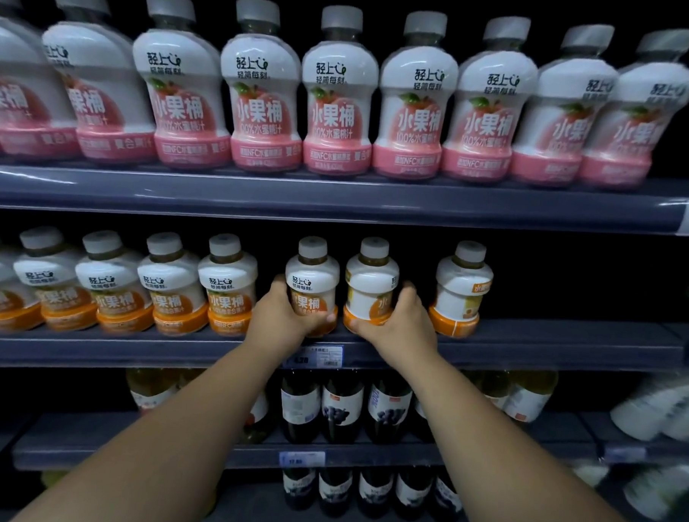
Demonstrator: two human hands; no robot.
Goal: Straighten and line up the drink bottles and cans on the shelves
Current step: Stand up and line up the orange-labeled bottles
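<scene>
A dim shop aisle, black behind the stock, with dark grey-blue metal shelves running across the view. On the top shelf (337, 199) a row of white-and-pink plastic juice bottles (338, 102) with grey caps stands side by side at the front edge, labels facing out. The middle shelf (133, 350) holds smaller white-and-orange plastic bottles with pale caps. A tight orange row (136, 287) fills its left part, followed by a gap. The left hand (281, 317) has its fingers curled round the lower body of the front-facing orange bottle (312, 283), which is upright with its label to the viewer. Just beside it, the right hand (399, 326) wraps the orange base of the turned orange bottle (371, 281), whose label faces off to the side. Both bottles stand near the shelf's front lip. Further right, apart from these two, a lone orange bottle (462, 289) stands with its label also turned away. A white price tag (319, 356) sits on the shelf lip below the hands. On the lower shelf (169, 450), dark grape-juice bottles with white labels (340, 410) stand in the middle, and pale yellow drink bottles (526, 399) stand to their right. Below that shelf's own small tag (302, 458) are more dark bottles (337, 489). At the far right, blurred white packages (660, 408) cannot be made out.
</scene>
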